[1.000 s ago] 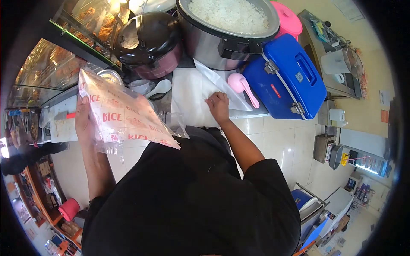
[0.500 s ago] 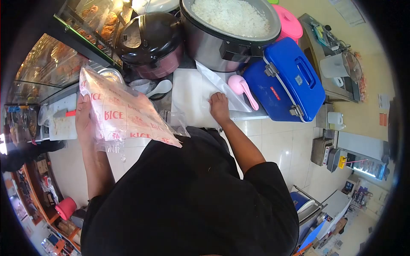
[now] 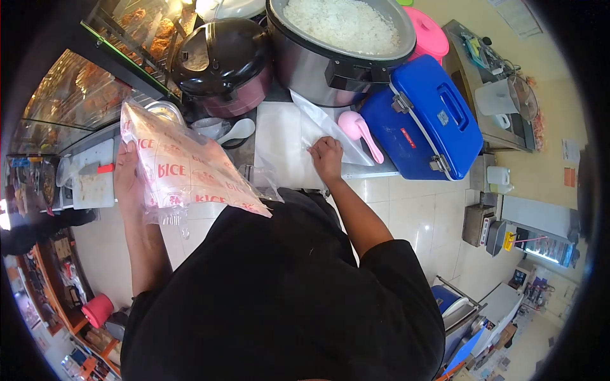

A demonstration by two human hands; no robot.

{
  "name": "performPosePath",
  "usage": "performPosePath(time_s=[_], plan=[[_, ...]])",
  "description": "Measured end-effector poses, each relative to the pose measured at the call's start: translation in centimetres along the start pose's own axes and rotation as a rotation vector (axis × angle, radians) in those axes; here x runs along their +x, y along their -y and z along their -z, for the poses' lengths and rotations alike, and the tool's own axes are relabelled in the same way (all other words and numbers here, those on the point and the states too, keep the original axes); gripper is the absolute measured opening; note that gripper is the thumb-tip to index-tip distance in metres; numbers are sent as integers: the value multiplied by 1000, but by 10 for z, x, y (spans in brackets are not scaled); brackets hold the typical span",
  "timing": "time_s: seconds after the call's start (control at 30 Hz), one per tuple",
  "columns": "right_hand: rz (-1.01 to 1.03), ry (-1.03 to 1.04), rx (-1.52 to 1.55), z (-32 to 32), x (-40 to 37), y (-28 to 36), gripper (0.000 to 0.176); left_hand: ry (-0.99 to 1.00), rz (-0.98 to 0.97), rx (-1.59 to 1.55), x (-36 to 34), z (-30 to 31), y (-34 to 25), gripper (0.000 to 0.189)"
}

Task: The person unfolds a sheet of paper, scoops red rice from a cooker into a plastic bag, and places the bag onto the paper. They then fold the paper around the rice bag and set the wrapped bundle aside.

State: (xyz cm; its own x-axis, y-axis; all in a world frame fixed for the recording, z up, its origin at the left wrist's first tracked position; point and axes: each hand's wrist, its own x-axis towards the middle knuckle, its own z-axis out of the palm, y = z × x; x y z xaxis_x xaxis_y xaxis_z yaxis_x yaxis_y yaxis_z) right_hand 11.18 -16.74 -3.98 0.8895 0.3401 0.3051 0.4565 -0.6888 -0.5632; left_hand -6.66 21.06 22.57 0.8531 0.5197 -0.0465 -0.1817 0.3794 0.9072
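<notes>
Left of centre, you can read "RICE" repeated in red across the wrapped pack [image 3: 190,168]; the red label [image 3: 407,138] on the blue box [image 3: 424,111], upper right, is too small.

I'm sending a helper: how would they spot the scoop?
Find the blue cooler beside the big rice pot. Between the cooler and the right hand lies the scoop, round end towards the pot. It is pale pink; the nearby spoon is white.
</notes>
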Motion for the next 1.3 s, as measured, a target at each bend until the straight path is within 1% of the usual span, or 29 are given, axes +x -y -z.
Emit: performPosePath(time_s=[0.07,0.1,0.17,0.2,0.23,0.33,0.37,0.47,0.5,0.57,0.7,0.77,0.9,0.97,1.07,1.1,1.23,1.3], plan=[[-18,78,51,3,4,3,17,-34,7,25,0,4,2,39],[-24,120,78,3,6,6,17,-12,0,21,-1,0,0,38],[82,155,144,9,5,35,18,34,-1,19,-5,-8,-6,38],[133,169,176,11,5,49,19,16,-5,22,-5,-7,-5,38],[159,253,196,11,3,58,22,1,-8,25,-4,-3,-4,39],[123,169,138,21,6,71,26,-13,-11,54,-5,-4,-5,38],[78,67,20,14,6,61,34,-14,-14,66,-5,-5,-6,38],[85,13,-20,-1,-2,15,33,-28,-7,-16,-8,-13,-6,38],[90,31,21,-1,-3,9,29,-11,-9,-8,-7,-11,-5,38],[56,85,-4,-8,-4,0,25,20,-10,13,-6,-5,-3,37],[54,150,-113,-11,-1,0,19,27,-11,27,-7,-5,-4,37],[90,160,-170,-10,1,2,19,60,-23,18,-7,-2,-2,37],[129,191,-234,-7,5,3,19,6,-10,22,-9,-11,-4,36],[109,168,-183,-5,5,5,15,-44,-16,27,-9,-17,-3,35],[107,150,-74,5,7,20,13,40,-25,-12,-4,-5,-1,34],[111,146,-32,9,8,29,13,24,-25,-1,-4,-5,0,34],[163,201,128,13,8,65,14,-16,-20,34,-4,-11,0,35],[171,261,205,1,4,73,13,-29,-12,37,-5,-16,0,35]])
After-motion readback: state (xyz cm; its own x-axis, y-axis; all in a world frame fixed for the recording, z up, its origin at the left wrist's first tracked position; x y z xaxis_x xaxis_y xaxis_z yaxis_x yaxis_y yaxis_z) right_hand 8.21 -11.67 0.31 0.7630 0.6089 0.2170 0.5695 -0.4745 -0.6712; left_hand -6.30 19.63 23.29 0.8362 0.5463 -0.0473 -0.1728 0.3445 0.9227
